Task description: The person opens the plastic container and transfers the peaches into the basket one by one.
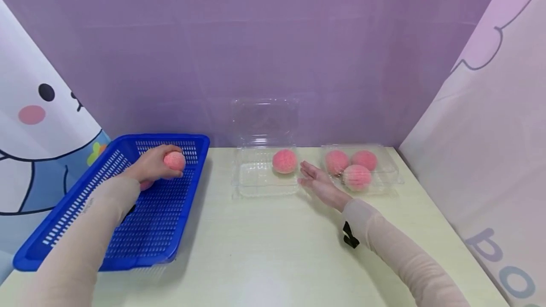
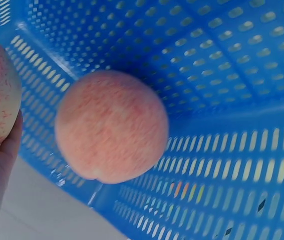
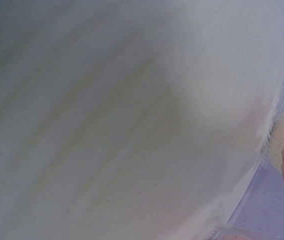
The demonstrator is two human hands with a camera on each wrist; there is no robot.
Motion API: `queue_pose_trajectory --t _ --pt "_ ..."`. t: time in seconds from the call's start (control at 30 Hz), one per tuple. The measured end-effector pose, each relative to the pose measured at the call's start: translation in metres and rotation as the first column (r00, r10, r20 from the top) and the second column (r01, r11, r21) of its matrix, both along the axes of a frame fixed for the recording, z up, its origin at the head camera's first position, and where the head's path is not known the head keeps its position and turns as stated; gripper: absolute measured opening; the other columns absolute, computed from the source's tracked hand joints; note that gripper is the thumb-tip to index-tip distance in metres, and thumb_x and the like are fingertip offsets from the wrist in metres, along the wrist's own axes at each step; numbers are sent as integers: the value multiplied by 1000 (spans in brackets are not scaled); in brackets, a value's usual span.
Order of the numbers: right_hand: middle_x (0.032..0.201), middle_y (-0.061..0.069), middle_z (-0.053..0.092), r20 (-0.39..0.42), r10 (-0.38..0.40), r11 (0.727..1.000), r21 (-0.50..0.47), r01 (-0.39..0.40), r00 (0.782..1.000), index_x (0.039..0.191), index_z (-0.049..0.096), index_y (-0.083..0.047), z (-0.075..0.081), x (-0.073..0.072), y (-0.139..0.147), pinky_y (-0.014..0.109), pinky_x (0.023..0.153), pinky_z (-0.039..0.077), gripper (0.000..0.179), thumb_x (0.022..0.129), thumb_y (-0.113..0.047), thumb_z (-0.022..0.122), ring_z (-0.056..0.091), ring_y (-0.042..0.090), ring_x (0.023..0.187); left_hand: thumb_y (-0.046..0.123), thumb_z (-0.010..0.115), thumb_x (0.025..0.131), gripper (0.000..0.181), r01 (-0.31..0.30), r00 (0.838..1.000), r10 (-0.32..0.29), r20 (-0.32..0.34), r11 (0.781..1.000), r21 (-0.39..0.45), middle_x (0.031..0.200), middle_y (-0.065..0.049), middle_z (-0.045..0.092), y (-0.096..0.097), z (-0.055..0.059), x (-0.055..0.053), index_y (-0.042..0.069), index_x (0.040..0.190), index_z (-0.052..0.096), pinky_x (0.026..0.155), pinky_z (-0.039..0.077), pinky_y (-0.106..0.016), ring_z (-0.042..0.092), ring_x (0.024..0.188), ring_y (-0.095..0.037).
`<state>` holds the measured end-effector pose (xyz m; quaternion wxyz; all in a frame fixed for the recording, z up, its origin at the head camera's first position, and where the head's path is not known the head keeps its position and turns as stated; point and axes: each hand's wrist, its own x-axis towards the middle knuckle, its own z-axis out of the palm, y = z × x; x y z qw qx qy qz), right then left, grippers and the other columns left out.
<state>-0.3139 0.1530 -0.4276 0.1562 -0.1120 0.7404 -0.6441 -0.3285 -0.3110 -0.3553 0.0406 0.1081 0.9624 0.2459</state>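
Over the blue plastic basket (image 1: 181, 231), my left hand (image 1: 151, 165) grips a pink peach (image 1: 175, 160) between thumb and fingers. A second peach (image 2: 112, 126) lies inside the basket, mostly hidden behind the hand in the head view. My right hand (image 1: 322, 186) is held out with straight fingers, holding nothing. Its fingertips are just right of a peach (image 1: 285, 161) that sits in an open clear plastic clamshell box (image 1: 258, 188). To the right of this hand, a second clear box (image 1: 388, 174) contains three peaches (image 1: 357, 177).
The raised clear lid (image 1: 265, 120) of the left box leans toward the purple cloth backdrop (image 1: 273, 51). Printed cloths (image 1: 477, 155) flank the pale table (image 1: 256, 245) on both sides. A sleeve fills most of the right wrist view.
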Motion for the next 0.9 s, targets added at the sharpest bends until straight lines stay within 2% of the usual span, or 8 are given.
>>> queue_pose_trajectory --t 0.17,0.37,0.47,0.57,0.9 --pt "154 10 8 -11 19 1000 14 -19 1000 147 6 -4 -2 2 0 39 113 18 72 92 -12 52 12 26 141 31 76 72 77 -28 998 27 58 999 19 135 -22 42 -1 -14 -6 8 136 39 96 35 -60 41 117 -39" --pt "153 12 10 -15 -1 1000 21 2 1000 146 6 -2 -2 1 1 39 112 21 72 91 -9 51 14 27 141 30 76 69 73 10 1000 -10 4 999 -53 127 -25 50 -1 -26 -13 5 130 45 91 39 -58 49 111 -40" --pt "154 11 10 -10 -6 1000 15 6 1000 146 7 -2 -1 0 2 39 112 22 71 91 -8 51 14 26 141 32 76 69 72 9 1000 -7 14 997 -83 125 -25 51 -3 -29 -15 6 129 46 90 40 -59 50 108 -40" --pt "154 11 9 -11 -4 1000 11 4 1000 146 7 -2 0 -1 2 39 111 22 70 92 -7 50 13 27 141 34 76 69 74 12 1000 -9 28 995 -100 126 -25 50 -4 -32 -17 7 130 45 91 39 -60 49 109 -40" --pt "153 12 11 -17 -10 1000 -1 10 1000 146 8 -2 -2 0 0 39 111 22 70 91 -8 51 15 27 140 33 79 65 76 50 999 -52 -11 992 -118 120 -25 55 -5 -42 -19 2 128 48 89 41 -57 53 106 -39"
